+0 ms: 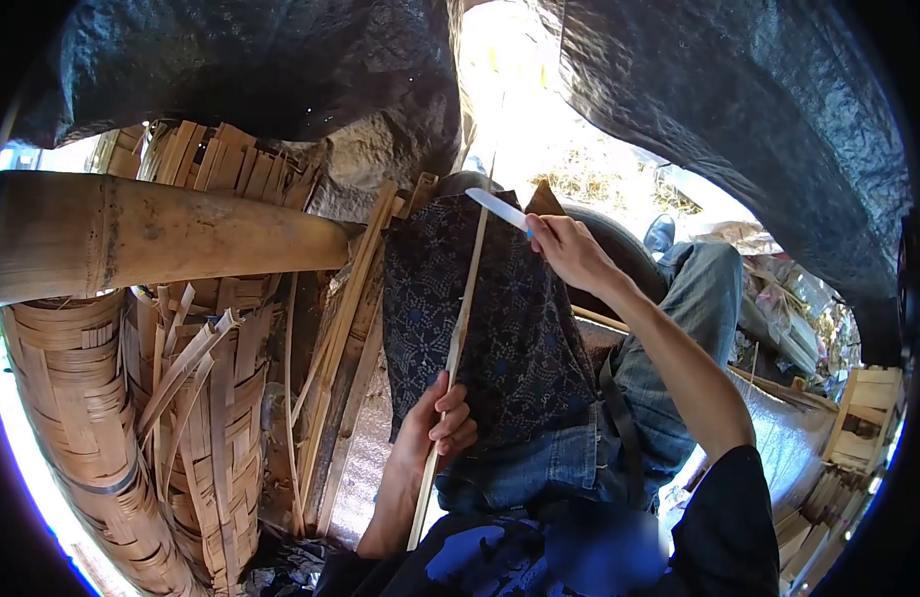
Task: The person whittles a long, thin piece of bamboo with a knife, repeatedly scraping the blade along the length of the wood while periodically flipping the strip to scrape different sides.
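Bamboo-weaving workshop, woven baskets [72, 418], split strips [326, 348]

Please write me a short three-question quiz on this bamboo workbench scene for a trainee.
1. True or false: the right hand holds a knife against the bamboo strip.
2. Which hand grips the strip lower down, near the lap? A) left hand B) right hand C) neither
3. Fill in: the strip lies over a dark patterned ______ spread on the person's leg.

Key
1. True: the blade meets the strip near its upper end.
2. A: the left hand closes around it.
3. Cloth. A thick bamboo pole and a woven basket are at the left.
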`<state>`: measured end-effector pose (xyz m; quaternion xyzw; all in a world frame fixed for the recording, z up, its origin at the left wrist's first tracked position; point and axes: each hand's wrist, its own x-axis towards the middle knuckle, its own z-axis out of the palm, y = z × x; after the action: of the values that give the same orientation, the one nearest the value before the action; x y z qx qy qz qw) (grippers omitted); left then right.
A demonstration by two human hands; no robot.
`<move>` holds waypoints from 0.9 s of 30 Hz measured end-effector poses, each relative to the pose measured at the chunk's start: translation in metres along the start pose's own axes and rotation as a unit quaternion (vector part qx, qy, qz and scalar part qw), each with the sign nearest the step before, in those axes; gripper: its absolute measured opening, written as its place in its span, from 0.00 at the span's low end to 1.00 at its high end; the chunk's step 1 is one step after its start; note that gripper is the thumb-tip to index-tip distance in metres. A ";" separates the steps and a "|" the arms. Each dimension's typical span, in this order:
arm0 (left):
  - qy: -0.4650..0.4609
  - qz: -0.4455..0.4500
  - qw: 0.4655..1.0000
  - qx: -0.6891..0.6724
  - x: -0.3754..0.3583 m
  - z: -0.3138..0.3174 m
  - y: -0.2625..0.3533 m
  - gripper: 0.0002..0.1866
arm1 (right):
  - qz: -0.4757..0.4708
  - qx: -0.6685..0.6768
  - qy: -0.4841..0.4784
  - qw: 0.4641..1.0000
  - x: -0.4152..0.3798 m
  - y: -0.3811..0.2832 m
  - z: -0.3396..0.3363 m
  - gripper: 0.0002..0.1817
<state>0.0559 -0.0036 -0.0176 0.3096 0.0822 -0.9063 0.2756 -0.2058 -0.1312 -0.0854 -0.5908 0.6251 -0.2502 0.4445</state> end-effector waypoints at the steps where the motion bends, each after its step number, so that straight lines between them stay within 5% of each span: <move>1: 0.000 0.000 1.000 -0.001 0.000 0.000 0.000 0.24 | 0.013 -0.001 0.020 1.000 0.005 0.006 0.004 0.28; 5: 0.008 -0.006 1.000 0.024 0.000 0.000 0.000 0.23 | 0.020 -0.016 0.000 1.000 0.007 0.008 0.000 0.29; 14: 0.033 -0.004 0.999 0.019 0.003 0.006 0.003 0.23 | 0.058 -0.050 -0.205 0.976 -0.033 -0.026 -0.007 0.31; 18: 0.013 -0.006 1.000 0.015 0.005 0.003 0.004 0.22 | -0.111 -0.037 -0.134 0.984 -0.059 -0.030 -0.003 0.24; 22: 0.042 0.006 0.998 0.038 0.006 0.010 0.001 0.22 | -0.148 -0.083 -0.048 0.984 -0.063 -0.030 0.003 0.21; 27: 0.072 0.029 0.993 0.084 0.007 0.015 0.000 0.23 | -0.159 -0.076 -0.069 0.982 -0.069 -0.031 0.008 0.21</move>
<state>0.0434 -0.0117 -0.0098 0.3982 0.0164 -0.8772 0.2679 -0.1895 -0.0684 -0.0454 -0.7307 0.5077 -0.2284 0.3952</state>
